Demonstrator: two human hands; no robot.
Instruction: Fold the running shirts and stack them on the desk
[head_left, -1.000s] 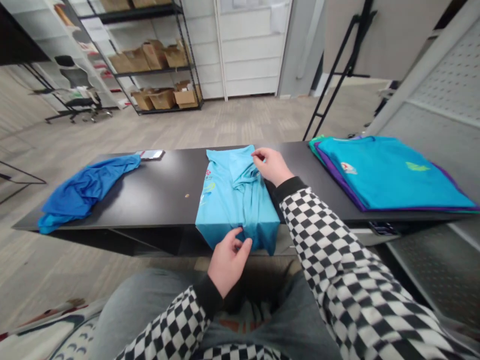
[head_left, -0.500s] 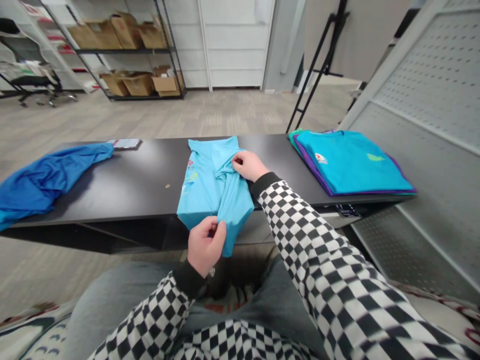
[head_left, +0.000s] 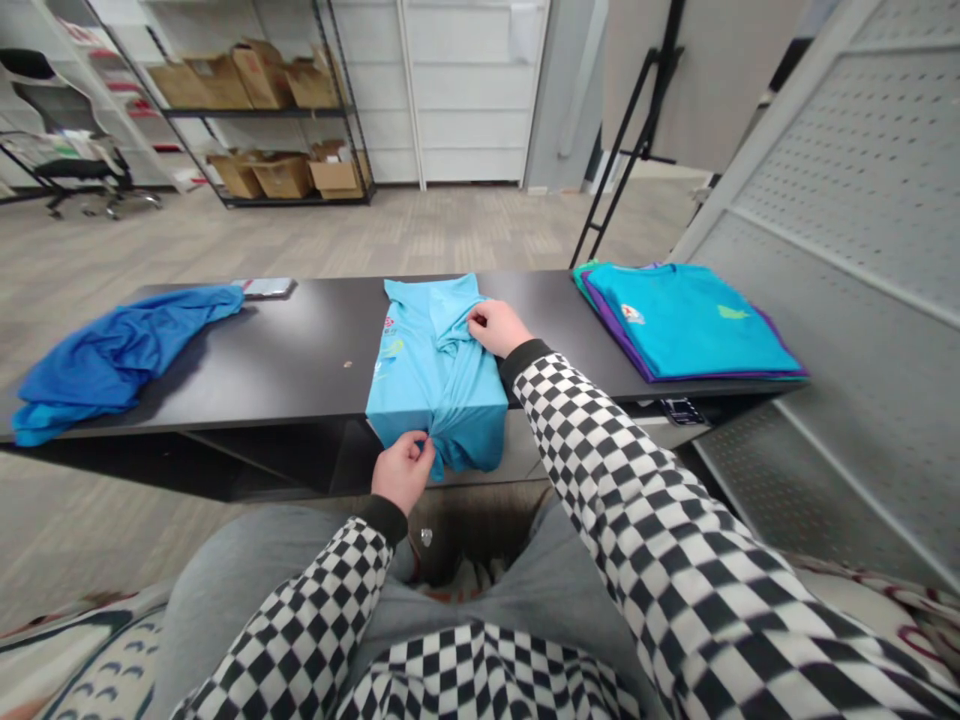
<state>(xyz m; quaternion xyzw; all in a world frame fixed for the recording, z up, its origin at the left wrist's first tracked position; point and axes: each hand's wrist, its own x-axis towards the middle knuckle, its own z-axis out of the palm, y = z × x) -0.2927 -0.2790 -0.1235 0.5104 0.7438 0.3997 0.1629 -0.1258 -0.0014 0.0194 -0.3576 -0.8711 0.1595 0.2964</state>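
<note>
A light blue T-shirt (head_left: 409, 370) lies partly folded on the dark table, its lower end hanging over the front edge. Small printed logos show along its left side. My left hand (head_left: 403, 470) pinches the hanging part of the cloth just below the table edge. Farther up, my right hand (head_left: 499, 327) is closed on a bunched fold at the shirt's upper right. Creases run through the fabric between the two hands.
A stack of folded shirts (head_left: 690, 325), blue on top, sits at the table's right. A crumpled blue garment (head_left: 127, 350) lies at the left, beside a phone-like flat object (head_left: 266, 288). A perforated grey panel (head_left: 847, 250) stands at the right.
My left hand has moved slightly up and to the left with the pinched cloth, and the hanging part has bunched around it. My right hand stays at the upper fold.
</note>
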